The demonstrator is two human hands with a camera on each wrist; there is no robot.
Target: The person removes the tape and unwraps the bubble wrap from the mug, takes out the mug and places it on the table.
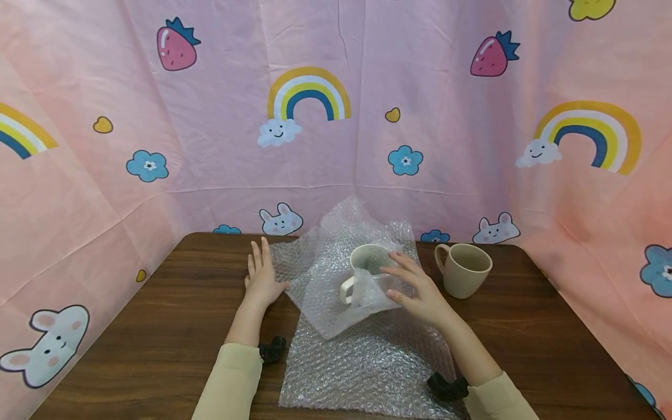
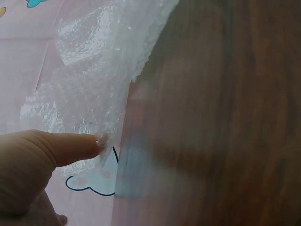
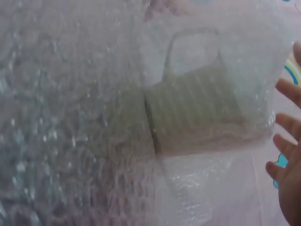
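Note:
A white mug stands upright on a sheet of bubble wrap, its handle to the left. A flap of the wrap folds over the mug's near side, and the right wrist view shows the mug hazily through the film. My right hand is at the mug's right side, fingers spread and fingertips right at the wrap and rim. To the left, my left hand has its fingers straight. Its thumb touches the edge of the raised wrap.
A beige mug stands uncovered on the brown table, right of the wrap. A pink patterned cloth hangs behind the table and along both sides. Black bands sit on the wrists.

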